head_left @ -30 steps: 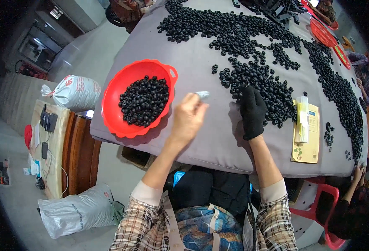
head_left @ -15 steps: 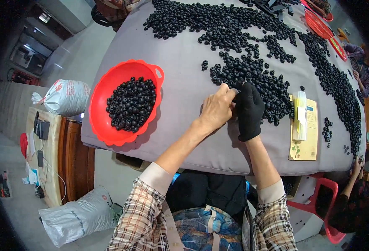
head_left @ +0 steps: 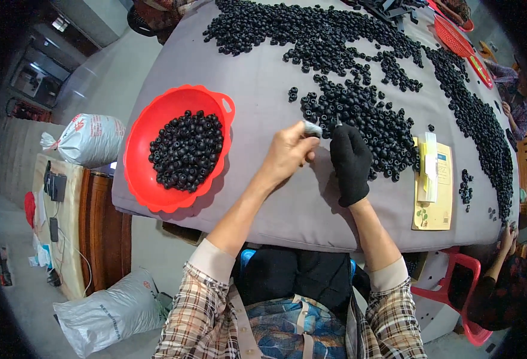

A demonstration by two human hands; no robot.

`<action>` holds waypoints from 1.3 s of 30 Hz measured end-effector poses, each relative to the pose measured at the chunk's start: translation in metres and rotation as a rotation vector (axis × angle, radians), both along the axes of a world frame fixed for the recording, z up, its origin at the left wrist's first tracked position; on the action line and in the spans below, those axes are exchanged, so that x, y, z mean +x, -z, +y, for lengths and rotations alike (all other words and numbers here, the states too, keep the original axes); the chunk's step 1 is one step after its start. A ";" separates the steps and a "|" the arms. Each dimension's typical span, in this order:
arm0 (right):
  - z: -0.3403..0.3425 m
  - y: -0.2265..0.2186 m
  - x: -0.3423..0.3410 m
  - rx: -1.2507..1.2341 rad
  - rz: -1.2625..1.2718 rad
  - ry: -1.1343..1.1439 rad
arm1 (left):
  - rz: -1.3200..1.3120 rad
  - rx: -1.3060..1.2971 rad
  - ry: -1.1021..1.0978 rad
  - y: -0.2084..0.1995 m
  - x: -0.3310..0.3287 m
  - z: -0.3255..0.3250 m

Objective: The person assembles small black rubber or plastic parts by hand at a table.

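My left hand (head_left: 286, 154) is bare, with a grey cover on the index fingertip. Its thumb and index finger are pinched together; whatever lies between them is too small to make out. Beside it, a short gap away, my right hand (head_left: 352, 164) wears a black glove and is closed round a thin metal-tipped tool (head_left: 338, 121), mostly hidden in the fist. Both hands are at the near edge of a pile of small black ring-shaped parts (head_left: 389, 134). To the left stands a red scalloped bowl (head_left: 141, 152) holding many similar black parts (head_left: 185, 149).
A yellow booklet (head_left: 437, 209) with a clear-and-yellow plastic case (head_left: 429, 170) lies right of the pile. More black parts spread over the grey-covered table (head_left: 263, 209). A red basket (head_left: 453, 36) is at the far right. Other people sit along the right side, near a red stool (head_left: 454, 281).
My left hand has drawn away from the gloved right hand, toward the left and slightly nearer me. The right hand has barely moved, and the metal tip now shows beside it.
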State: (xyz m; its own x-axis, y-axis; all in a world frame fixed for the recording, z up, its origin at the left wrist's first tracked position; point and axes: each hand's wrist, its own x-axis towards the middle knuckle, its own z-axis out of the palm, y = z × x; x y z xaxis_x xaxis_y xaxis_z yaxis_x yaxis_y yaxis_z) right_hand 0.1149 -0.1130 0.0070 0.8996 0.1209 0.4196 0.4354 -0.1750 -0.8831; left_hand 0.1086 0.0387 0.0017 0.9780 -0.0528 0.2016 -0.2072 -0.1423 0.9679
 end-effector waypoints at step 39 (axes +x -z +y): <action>0.019 -0.011 -0.012 -0.009 0.269 -0.078 | 0.256 -0.569 0.026 -0.010 -0.014 0.017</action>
State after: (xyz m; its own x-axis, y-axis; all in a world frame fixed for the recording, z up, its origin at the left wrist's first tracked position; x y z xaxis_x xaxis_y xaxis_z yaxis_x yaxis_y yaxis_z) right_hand 0.1032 -0.0943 0.0184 0.9665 0.1963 0.1651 0.1974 -0.1583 -0.9674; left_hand 0.0950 0.0559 0.0117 0.9989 -0.0304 -0.0359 0.0453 0.4120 0.9101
